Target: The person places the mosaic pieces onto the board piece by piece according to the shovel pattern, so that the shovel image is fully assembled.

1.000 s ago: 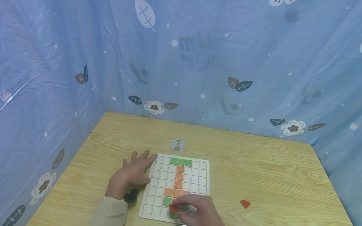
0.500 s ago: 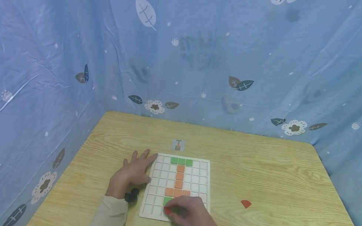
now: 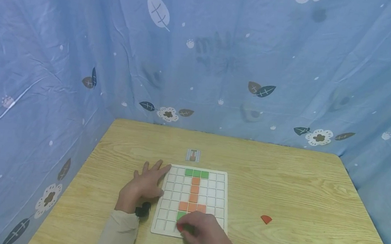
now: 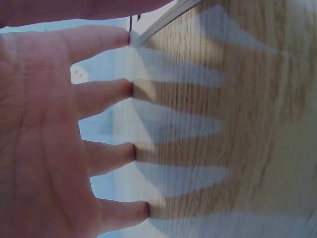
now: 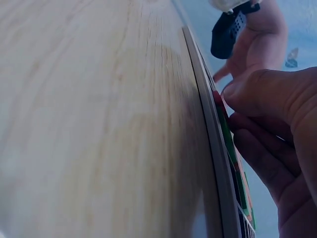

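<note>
A white gridded board [image 3: 174,195] lies on the wooden table with square tiles in a pattern: a row of green tiles [image 3: 197,173] at the back, orange tiles [image 3: 194,189] down the middle. One green tile [image 3: 181,216] shows beside my right hand [image 3: 205,232], which covers the front part. Between thumb and fingers that hand pinches a red piece [image 3: 179,227], right at the board's front row; the right wrist view shows the red piece [image 5: 217,97] low against the board's surface. My left hand [image 3: 142,187] rests with spread fingers at the board's left edge, index fingertip at its back corner.
A red quarter-circle piece [image 3: 266,219] lies on the table right of the board. Behind the board is a small pattern card [image 3: 193,155]. A black camera [image 3: 142,210] sits at the left wrist. Blue curtain [image 3: 202,58] encloses the table's back and sides.
My right hand has moved left and slightly down with the red piece, to the left part of the board's front row. The left hand stays in place.
</note>
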Demonstrator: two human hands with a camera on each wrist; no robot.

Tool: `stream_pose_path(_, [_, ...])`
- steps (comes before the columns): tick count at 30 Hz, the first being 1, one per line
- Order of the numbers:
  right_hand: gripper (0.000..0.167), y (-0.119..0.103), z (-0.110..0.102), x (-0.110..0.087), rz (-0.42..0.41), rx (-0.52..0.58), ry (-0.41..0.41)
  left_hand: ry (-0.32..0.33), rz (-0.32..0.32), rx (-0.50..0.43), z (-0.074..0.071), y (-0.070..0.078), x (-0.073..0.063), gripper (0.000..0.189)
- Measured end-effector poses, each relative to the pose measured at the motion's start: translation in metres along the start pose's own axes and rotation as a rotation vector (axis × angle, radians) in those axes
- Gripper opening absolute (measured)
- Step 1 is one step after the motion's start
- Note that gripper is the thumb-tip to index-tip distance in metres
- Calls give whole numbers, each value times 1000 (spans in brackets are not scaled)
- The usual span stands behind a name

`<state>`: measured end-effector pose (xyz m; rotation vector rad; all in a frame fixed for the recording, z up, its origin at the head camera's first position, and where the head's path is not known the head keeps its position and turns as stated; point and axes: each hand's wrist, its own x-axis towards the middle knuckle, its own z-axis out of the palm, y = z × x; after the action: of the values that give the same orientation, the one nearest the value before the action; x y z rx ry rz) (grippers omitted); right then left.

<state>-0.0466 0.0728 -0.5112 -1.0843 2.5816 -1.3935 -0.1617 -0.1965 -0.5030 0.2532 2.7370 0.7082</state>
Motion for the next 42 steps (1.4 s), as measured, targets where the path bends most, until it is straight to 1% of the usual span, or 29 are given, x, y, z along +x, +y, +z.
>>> stream_pose_path(3, [26,1,1,1,-40,-42,20,6,5,0,-2,3,-2,97])
stream_pose_path(8, [27,2,2,3,-48,-51,32,-15,-1,-6,-16,21,-13,94])
stream_pose_path(11, [25,3,1,4,-56,-57,40,-32,-8,3,-22,27,-17,93])
stream_pose_path(14, [24,2,-3,4,-17,8,33,-31,-7,3,-20,26,-16,92])
stream_pose_path(17, [25,4,-12,2,27,90,35,-22,-8,-6,-12,17,-8,93])
stream_pose_path(19, [26,7,-20,0,31,99,47,-17,-9,-4,-6,10,-3,94])
stream_pose_path(21, [28,11,-28,-4,10,61,78,-12,-7,-2,-2,6,-1,95])
stream_pose_path(23, [29,15,-37,-8,-4,6,113,-5,-1,-2,-2,5,-1,95])
stream_pose_path(25, [31,19,-45,-14,-10,-48,150,-12,-4,-10,-5,10,-5,95])
stream_pose_path(27, [32,23,-54,-22,4,-83,182,-17,-7,-20,-9,15,-9,94])
stream_pose_path(30, [34,28,-67,-35,51,-136,226,-25,-12,-21,-15,23,-15,93])
stream_pose_path(33, [37,33,-78,-47,92,-163,260,-35,-18,-18,-19,27,-19,91])
stream_pose_path(36, [41,36,-86,-57,88,-184,283,-38,-23,-25,-21,28,-19,91])
stream_pose_path(39, [42,38,-90,-63,72,-175,292,-23,-13,-15,-15,21,-14,94])
stream_pose_path(42, [42,39,-91,-65,52,-153,292,-9,-4,-20,-8,14,-8,96])
